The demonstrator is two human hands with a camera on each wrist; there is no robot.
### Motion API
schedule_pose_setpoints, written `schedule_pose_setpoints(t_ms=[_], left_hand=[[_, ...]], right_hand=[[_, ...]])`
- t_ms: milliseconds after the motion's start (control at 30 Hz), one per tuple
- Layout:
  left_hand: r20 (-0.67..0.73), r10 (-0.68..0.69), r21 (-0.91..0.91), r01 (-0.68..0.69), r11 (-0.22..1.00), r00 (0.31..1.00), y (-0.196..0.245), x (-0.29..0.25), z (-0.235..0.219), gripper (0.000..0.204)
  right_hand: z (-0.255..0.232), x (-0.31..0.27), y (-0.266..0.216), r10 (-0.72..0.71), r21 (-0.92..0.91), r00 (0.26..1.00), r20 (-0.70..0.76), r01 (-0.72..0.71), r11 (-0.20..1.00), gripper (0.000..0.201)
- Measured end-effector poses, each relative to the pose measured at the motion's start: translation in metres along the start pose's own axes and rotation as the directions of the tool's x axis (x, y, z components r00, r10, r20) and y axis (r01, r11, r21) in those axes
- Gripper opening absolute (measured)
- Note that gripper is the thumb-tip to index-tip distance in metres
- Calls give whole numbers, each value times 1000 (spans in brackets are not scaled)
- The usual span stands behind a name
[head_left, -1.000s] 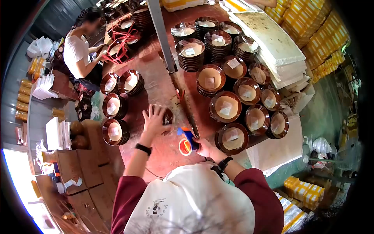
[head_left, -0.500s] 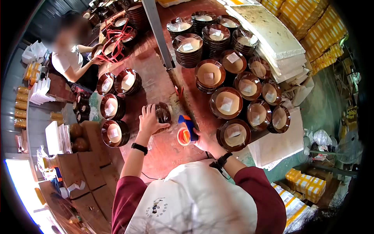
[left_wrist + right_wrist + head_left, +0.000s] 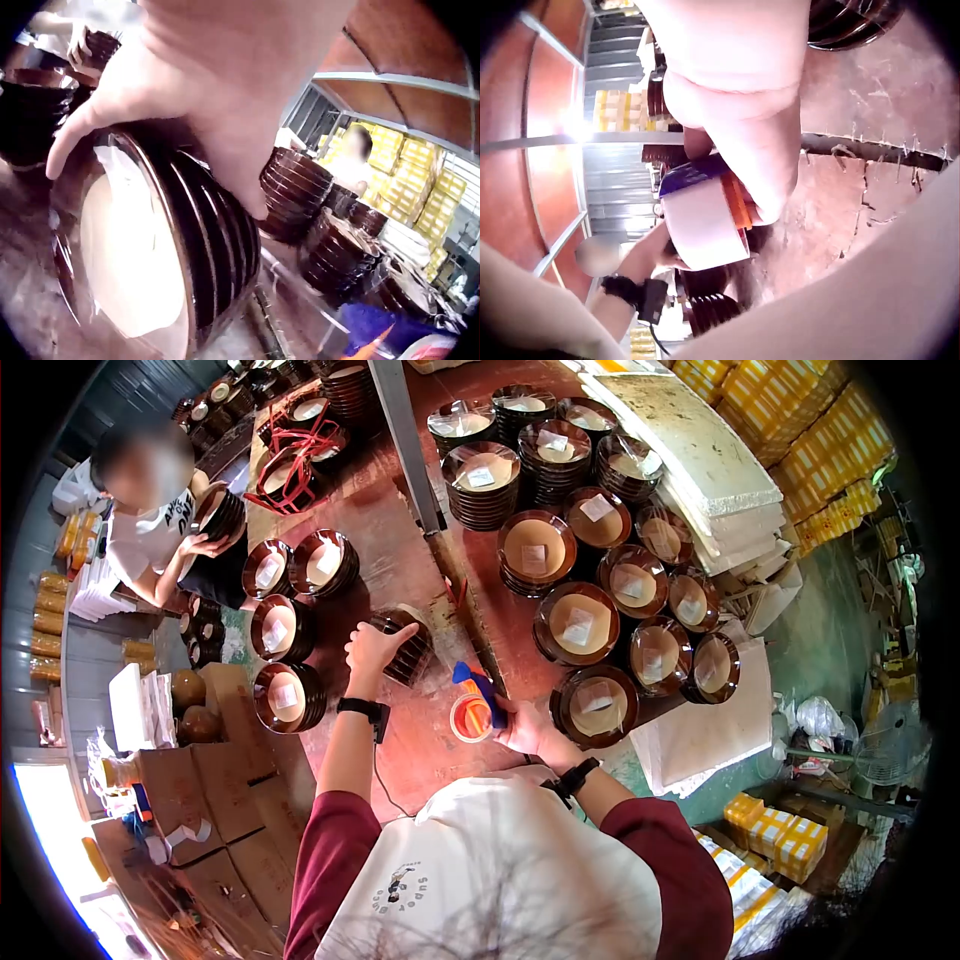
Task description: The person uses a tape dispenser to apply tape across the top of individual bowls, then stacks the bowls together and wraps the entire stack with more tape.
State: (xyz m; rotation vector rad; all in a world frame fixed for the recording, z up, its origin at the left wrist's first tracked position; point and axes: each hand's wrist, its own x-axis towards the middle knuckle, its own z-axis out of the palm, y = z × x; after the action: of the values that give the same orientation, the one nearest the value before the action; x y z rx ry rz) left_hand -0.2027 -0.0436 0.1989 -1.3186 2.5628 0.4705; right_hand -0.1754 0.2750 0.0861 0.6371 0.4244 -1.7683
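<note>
A stack of dark brown bowls in clear wrap lies tipped on its side on the red table. My left hand grips it from above, fingers and thumb spread across the stack; in the left wrist view the pale inside of the end bowl and a white slip show. To the right, low over the table, my right hand holds a blue and orange tape dispenser. Its wide tape roll faces the right wrist camera.
Wrapped bowl stacks crowd the right side of the red table; several more line its left edge. A grey post rises beyond a gap in the tabletop. Another person stands at far left holding bowls.
My left hand has gone from spread fingers by the bowl stack to a grip over it, and the stack has turned. The right hand has barely moved. The other person has turned, lifting bowls.
</note>
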Motion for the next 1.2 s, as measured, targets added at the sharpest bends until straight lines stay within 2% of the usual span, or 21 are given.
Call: schedule_pose_setpoints(t_ms=[33,133,167,267,300,400,500,533,600,633,733,767,867,900,1000,1033,1133,1167,1200], left_hand=[[109,-42,-45,47,998,993,2,3,-2,121],[-141,-44,61,53,997,989,15,-8,13,123],[-204,98,115,-75,990,974,9,-6,20,113],[-18,230,49,-228,972,973,0,-3,6,100],[61,205,20,-207,978,977,-1,-2,-3,93],[24,141,-17,-140,990,990,2,2,2,92],[-44,118,43,-116,992,992,10,-4,11,91],[-51,102,61,-99,993,993,13,-10,13,92],[-71,139,103,-131,986,988,11,-14,18,93],[-70,144,126,-135,983,987,11,-16,20,93],[-63,153,186,-140,973,986,14,-27,19,95],[-73,157,197,-140,970,985,14,-31,18,95],[-78,142,199,-124,972,987,12,-33,17,98],[-82,129,190,-112,975,988,10,-28,20,99],[-59,117,135,-108,985,991,6,-24,4,99],[-43,120,111,-115,987,992,5,-25,-3,98],[-32,134,101,-130,986,990,0,-28,-8,99],[-72,161,97,-154,983,984,-3,-25,-2,99],[-78,161,104,-153,983,984,-2,-24,-2,99]], right_hand=[[2,5,3,-11,-16,1000,-26,11,1000,31],[5,18,3,-38,-80,999,-7,37,996,32],[6,19,3,-17,-73,1000,-9,16,997,33],[7,18,5,16,-19,1000,26,-16,1000,37],[11,15,5,3,-12,1000,18,-3,1000,37],[32,6,-2,-23,-8,1000,13,23,1000,39],[60,-3,-6,-50,-63,998,42,52,997,42],[66,-6,-5,-77,-63,997,-7,76,995,41],[86,-14,-8,-130,-68,986,-101,123,990,40],[88,-18,-9,-198,-71,978,-60,194,978,38],[106,-33,-23,-251,-110,964,-93,240,964,36],[116,-41,-24,-235,-138,963,-135,217,966,33],[113,-34,-9,-284,-266,936,-208,225,937,31],[92,-15,-2,-229,-232,956,-185,184,955,32],[97,-20,18,-182,-102,979,-96,173,980,33],[110,-32,18,-205,-118,970,-134,189,975,36],[92,-25,0,-279,-82,959,-53,274,958,32],[88,-21,-9,-283,-83,959,-8,281,956,33],[92,-23,-13,-273,-142,961,-52,263,954,34]])
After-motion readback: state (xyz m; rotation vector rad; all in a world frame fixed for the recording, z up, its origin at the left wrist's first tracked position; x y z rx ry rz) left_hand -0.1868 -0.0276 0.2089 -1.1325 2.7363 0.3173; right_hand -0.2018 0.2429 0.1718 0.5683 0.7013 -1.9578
